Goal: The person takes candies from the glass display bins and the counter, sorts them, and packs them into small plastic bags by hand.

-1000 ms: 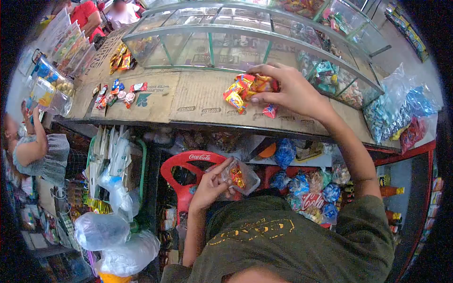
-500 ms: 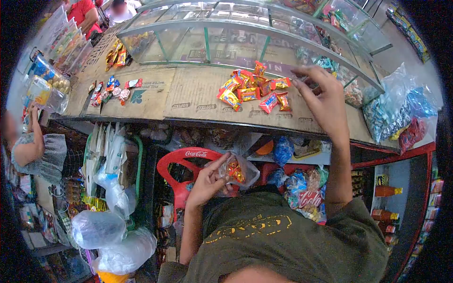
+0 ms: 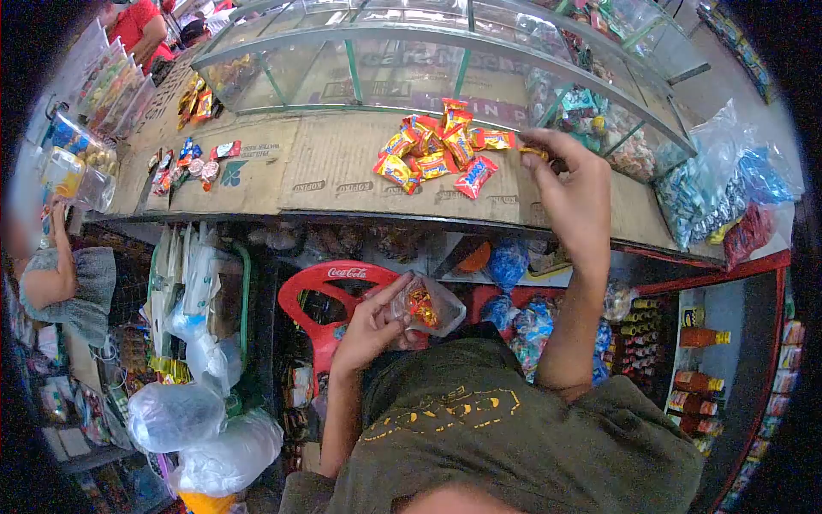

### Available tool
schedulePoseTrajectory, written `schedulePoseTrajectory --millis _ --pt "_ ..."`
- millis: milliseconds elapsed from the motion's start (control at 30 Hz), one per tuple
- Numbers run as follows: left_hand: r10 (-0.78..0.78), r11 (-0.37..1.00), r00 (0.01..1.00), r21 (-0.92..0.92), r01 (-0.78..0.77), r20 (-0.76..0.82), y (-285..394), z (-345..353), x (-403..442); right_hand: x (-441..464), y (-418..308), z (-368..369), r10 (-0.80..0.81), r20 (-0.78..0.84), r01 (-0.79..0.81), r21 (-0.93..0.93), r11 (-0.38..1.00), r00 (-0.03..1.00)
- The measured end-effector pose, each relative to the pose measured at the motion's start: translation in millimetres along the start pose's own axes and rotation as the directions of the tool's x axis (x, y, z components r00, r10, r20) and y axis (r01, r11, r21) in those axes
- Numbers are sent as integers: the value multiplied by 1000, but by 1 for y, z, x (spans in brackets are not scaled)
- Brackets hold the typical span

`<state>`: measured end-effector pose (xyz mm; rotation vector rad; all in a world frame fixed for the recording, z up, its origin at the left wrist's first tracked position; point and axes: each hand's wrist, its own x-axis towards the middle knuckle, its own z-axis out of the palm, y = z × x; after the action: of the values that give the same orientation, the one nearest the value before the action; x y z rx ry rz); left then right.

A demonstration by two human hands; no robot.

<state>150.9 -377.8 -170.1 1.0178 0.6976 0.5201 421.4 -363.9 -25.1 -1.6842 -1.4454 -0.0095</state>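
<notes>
My left hand [image 3: 370, 330] is closed on the side of a clear plastic bag [image 3: 447, 310] with a few red-and-gold wrapped candies [image 3: 421, 304] inside, low in front of my body. Above the cardboard-covered counter, my right hand [image 3: 572, 176] pinches one small wrapped candy [image 3: 534, 153] between thumb and fingers. Just left of it lies a loose pile of orange, red and yellow wrapped candies [image 3: 432, 146]. A pinkish-red one [image 3: 476, 177] rests at the near side of that pile.
Behind the pile stands a glass display case [image 3: 402, 73]. Small candies [image 3: 201, 167] lie farther left. Full plastic bags [image 3: 715, 197] sit at the right end. A red Coca-Cola chair [image 3: 300, 295] is below the counter. People are at the left, one in grey [image 3: 68, 287].
My right hand has picked up a candy from the right side of the pile. My left hand still holds the bag. The view has shifted slightly.
</notes>
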Motion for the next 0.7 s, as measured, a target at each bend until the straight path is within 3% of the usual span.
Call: schedulePoseTrajectory --millis 133,200,400,500,567,633,700 --pt "23 999 1000 31 -23 7 -1 -2 1 14 -3 8 -29 -55 28 -13 1000 998" --pt "19 999 1000 43 -20 21 1 -1 2 18 4 16 -258 54 264 -188 946 965" --pt "-6 1000 1000 28 6 -17 11 3 0 17 6 15 -200 181 227 -143 963 963" --pt "39 999 999 9 -39 -15 11 2 0 16 8 10 -148 164 170 -130 977 975" --pt "39 998 999 -45 -39 -4 15 2 -3 15 12 6 -199 141 222 -180 958 970" --pt "43 999 999 -5 -43 -8 22 3 -6 12 5 -4 -140 144 156 -112 981 980" --pt "53 998 998 30 -52 -19 32 6 -10 4 -7 -17 -183 244 162 103 981 952"
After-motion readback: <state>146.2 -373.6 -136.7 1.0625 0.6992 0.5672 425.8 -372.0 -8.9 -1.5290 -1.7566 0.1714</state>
